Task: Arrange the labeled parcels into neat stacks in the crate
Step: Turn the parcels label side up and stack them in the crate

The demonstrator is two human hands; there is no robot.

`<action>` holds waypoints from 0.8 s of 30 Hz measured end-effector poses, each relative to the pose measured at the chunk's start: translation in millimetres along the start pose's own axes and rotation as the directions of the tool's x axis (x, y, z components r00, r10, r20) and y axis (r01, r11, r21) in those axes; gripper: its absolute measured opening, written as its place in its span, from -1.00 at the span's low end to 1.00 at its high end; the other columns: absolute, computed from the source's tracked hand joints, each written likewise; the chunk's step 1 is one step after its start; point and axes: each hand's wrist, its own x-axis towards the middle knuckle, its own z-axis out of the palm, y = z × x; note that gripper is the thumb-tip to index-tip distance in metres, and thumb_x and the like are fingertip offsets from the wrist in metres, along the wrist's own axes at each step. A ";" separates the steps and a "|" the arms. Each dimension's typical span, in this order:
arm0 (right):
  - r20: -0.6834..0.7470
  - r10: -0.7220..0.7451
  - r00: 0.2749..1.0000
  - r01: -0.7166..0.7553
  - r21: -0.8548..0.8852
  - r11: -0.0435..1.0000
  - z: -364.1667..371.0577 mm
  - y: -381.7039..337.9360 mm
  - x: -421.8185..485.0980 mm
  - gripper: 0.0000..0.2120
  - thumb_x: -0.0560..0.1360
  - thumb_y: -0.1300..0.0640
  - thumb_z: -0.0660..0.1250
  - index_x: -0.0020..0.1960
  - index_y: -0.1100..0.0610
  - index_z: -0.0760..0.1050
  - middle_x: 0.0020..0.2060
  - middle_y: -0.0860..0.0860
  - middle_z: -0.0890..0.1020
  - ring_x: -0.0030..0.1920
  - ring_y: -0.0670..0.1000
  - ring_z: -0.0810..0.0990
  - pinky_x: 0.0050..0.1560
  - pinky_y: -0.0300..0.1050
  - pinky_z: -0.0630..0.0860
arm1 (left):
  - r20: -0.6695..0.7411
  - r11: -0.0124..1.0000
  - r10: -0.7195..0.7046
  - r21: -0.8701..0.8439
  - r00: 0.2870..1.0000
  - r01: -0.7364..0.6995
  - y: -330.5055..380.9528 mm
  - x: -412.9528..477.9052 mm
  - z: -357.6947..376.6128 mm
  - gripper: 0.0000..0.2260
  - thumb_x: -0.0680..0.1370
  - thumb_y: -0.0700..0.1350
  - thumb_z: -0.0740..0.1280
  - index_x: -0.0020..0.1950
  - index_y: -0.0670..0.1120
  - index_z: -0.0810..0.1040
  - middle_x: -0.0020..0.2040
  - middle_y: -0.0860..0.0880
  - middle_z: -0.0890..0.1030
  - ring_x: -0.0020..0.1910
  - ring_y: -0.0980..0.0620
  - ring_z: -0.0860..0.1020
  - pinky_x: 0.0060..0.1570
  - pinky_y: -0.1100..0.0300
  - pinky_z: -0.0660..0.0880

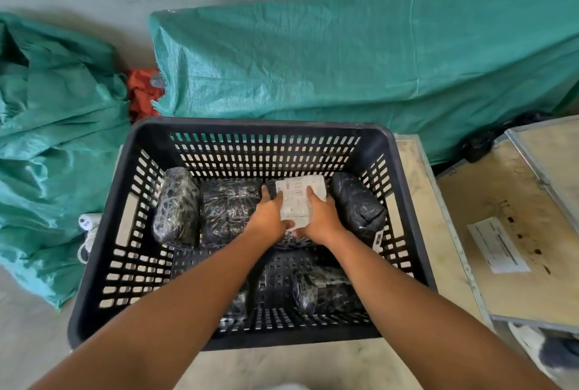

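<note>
A black slotted plastic crate (pixel 103 233) stands on a wooden surface. Several black wrapped parcels lie inside: one on edge at the far left (pixel 177 208), one flat beside it (pixel 228 208), one tilted against the right wall (pixel 357 204), and another near the front (pixel 326 292). Between them lies a parcel with a white label (pixel 299 198) facing up. My left hand (pixel 269 217) grips its left side and my right hand (pixel 322 219) grips its right side, both reaching down into the crate.
Green woven sacks lie behind the crate (pixel 344 60) and to its left (pixel 53 139), with a red cloth (pixel 142 92) between them. A wooden board with metal edging (pixel 488 233) carrying a paper sheet (pixel 498 248) sits to the right.
</note>
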 end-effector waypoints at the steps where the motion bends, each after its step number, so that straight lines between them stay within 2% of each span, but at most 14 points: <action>1: -0.001 0.010 1.000 -0.010 -0.051 0.999 3.0 -0.1 0.1 0.16 0.32 0.15 0.67 0.67 0.07 -0.01 0.60 0.25 -0.07 0.58 0.25 0.14 0.57 0.01 0.18 | 0.008 0.996 0.016 0.082 1.000 -0.017 1.1 -1.1 4.2 -0.21 0.54 -0.07 0.47 0.65 -0.05 0.10 0.66 -0.20 -0.16 0.47 -0.24 0.40 0.37 -0.08 0.46; 3: 0.023 0.037 0.999 -0.034 -0.127 0.991 5.5 -2.0 -1.3 0.08 0.40 0.13 0.62 0.67 0.12 -0.02 0.61 0.29 -0.24 0.63 0.29 -0.02 0.60 0.02 0.08 | 0.018 0.969 0.068 0.235 0.998 -0.070 1.5 -2.8 10.8 -0.26 0.60 -0.02 0.39 0.65 -0.10 0.06 0.66 -0.18 -0.20 0.52 -0.25 0.30 0.36 -0.14 0.44; 5: 0.047 0.055 0.997 -0.046 -0.164 0.985 -0.2 -8.2 -5.2 0.02 0.43 0.12 0.59 0.67 0.14 0.01 0.61 0.31 -0.25 0.62 0.30 0.00 0.59 0.02 0.11 | 0.030 0.953 0.082 0.290 0.996 -0.087 -0.6 -4.3 12.6 -0.28 0.62 0.02 0.34 0.65 -0.10 0.03 0.67 -0.16 -0.16 0.57 -0.26 0.20 0.38 -0.19 0.41; 7: 0.026 0.026 0.999 -0.021 -0.194 0.981 -12.6 -19.1 -13.2 -0.08 0.44 0.11 0.58 0.63 0.16 0.13 0.62 0.30 -0.13 0.59 0.29 0.15 0.57 0.02 0.21 | 0.024 0.947 0.101 0.303 0.995 -0.103 -4.6 -5.1 10.2 -0.29 0.62 0.05 0.34 0.65 -0.07 0.06 0.67 -0.15 -0.12 0.56 -0.26 0.20 0.36 -0.23 0.43; 9: -0.045 -0.068 0.997 0.057 -0.203 0.977 -29.6 -30.2 -25.2 -0.16 0.47 0.07 0.56 0.61 0.13 0.21 0.64 0.23 -0.01 0.57 0.25 0.23 0.55 0.05 0.24 | 0.011 0.925 0.137 0.358 0.990 -0.132 -8.2 -5.7 7.9 -0.31 0.62 0.12 0.30 0.64 -0.05 0.08 0.67 -0.14 -0.07 0.56 -0.26 0.18 0.37 -0.25 0.41; 11: -0.149 -0.181 0.972 0.146 -0.219 0.965 -50.8 -38.4 -43.3 -0.27 0.50 0.01 0.51 0.58 0.06 0.29 0.63 0.14 0.14 0.57 0.18 0.27 0.50 0.10 0.29 | -0.016 0.895 0.182 0.416 0.983 -0.159 -13.0 -5.4 7.1 -0.32 0.60 0.20 0.27 0.63 -0.01 0.13 0.67 -0.15 -0.02 0.59 -0.27 0.09 0.45 -0.27 0.27; 13: -0.269 -0.288 0.919 0.218 -0.261 0.940 -71.9 -39.1 -66.6 -0.38 0.51 -0.04 0.48 0.52 0.00 0.41 0.56 0.05 0.34 0.51 0.09 0.37 0.42 0.08 0.40 | -0.022 0.902 0.203 0.394 0.979 -0.178 -20.3 -4.8 5.8 -0.33 0.59 0.23 0.29 0.63 0.04 0.17 0.67 -0.13 -0.04 0.62 -0.24 -0.03 0.49 -0.29 0.11; 16: -0.413 -0.315 0.855 0.227 -0.248 0.942 -92.6 -25.5 -100.2 -0.48 0.50 -0.01 0.50 0.43 0.02 0.52 0.43 0.04 0.49 0.42 0.10 0.44 0.38 0.04 0.43 | -0.011 0.922 0.214 0.332 0.977 -0.198 -33.6 -3.8 4.7 -0.32 0.58 0.21 0.30 0.64 0.09 0.14 0.68 -0.07 -0.11 0.64 -0.17 -0.07 0.51 -0.29 -0.01; 19: -0.387 -0.177 0.905 0.110 -0.189 0.976 -97.3 -7.6 -119.0 -0.39 0.50 0.01 0.51 0.50 0.05 0.43 0.48 0.12 0.41 0.47 0.18 0.36 0.45 0.06 0.35 | -0.005 0.912 0.234 0.348 0.972 -0.218 -37.3 -5.1 4.8 -0.30 0.60 0.22 0.26 0.66 0.07 0.05 0.67 -0.06 -0.16 0.65 -0.11 -0.09 0.52 -0.26 -0.03; 24: -0.303 -0.031 0.953 -0.043 -0.232 0.972 -83.9 8.2 -122.8 -0.13 0.49 -0.01 0.52 0.64 0.02 0.09 0.49 0.22 0.34 0.47 0.23 0.36 0.40 0.10 0.41 | 0.019 0.886 0.241 0.403 0.970 -0.228 -33.7 -6.9 5.5 -0.35 0.64 0.21 0.19 0.66 0.10 0.02 0.67 -0.07 -0.17 0.65 -0.10 -0.09 0.52 -0.24 0.00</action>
